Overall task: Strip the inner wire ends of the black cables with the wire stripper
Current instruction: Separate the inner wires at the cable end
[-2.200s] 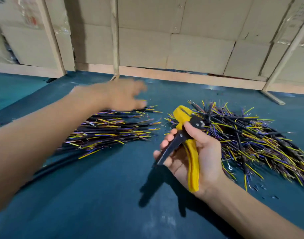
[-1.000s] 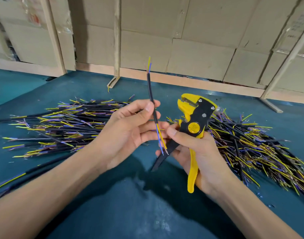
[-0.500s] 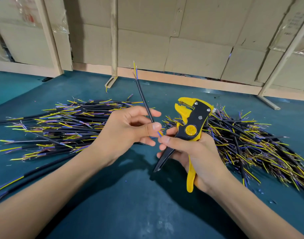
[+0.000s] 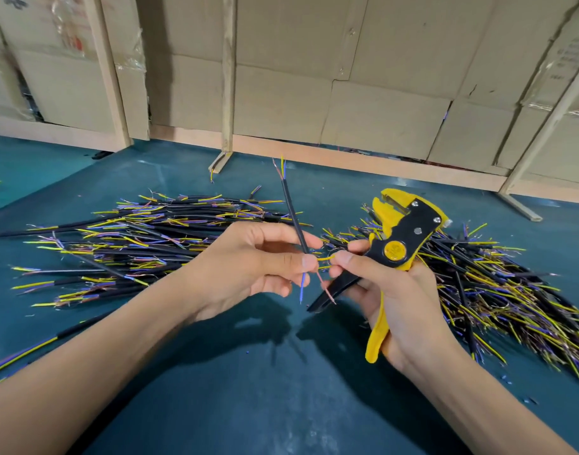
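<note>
Pinching the black cable [image 4: 294,221] at centre frame, the left hand [image 4: 248,267] holds it upright while the right hand [image 4: 389,297] grips the yellow wire stripper [image 4: 393,251] and, with thumb and forefinger, pulls the yellow inner wire [image 4: 325,258] sideways. Fanning the wires with the tool in the same hand risks kinking the thin conductor or loosening the hold on the handles, so the stripper may twist. If the blue wire [image 4: 301,287] and bare copper strand [image 4: 327,292] stay close, the jaws could catch two ends together.

Black cable [image 4: 294,221] with yellow, blue inner wires; yellow-black wire stripper [image 4: 403,238]; teal table [image 4: 248,389].
</note>
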Available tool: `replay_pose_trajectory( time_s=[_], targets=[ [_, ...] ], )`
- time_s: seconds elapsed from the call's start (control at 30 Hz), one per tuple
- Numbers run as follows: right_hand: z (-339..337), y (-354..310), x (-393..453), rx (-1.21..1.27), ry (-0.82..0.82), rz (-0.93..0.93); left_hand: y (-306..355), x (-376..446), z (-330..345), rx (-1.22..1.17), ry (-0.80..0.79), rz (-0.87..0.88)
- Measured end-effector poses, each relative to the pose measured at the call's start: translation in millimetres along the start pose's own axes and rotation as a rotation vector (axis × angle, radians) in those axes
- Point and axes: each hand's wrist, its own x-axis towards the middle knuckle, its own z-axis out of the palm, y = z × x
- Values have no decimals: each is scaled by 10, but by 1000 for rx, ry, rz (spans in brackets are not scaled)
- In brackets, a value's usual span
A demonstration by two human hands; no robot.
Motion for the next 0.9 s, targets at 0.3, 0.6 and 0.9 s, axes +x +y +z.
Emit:
replay_pose_trajectory(
  time_s=[0.3,0.6,0.9],
  targets=[
    [41,42,-85,-28,-164,127,86,28,25,-391,210,219],
    [98,75,-186,-25,-344,183,62,14,127,-253,356,461],
    [90,8,-171,-16,-354,239,26,3,180,-125,442,549]
  ],
)
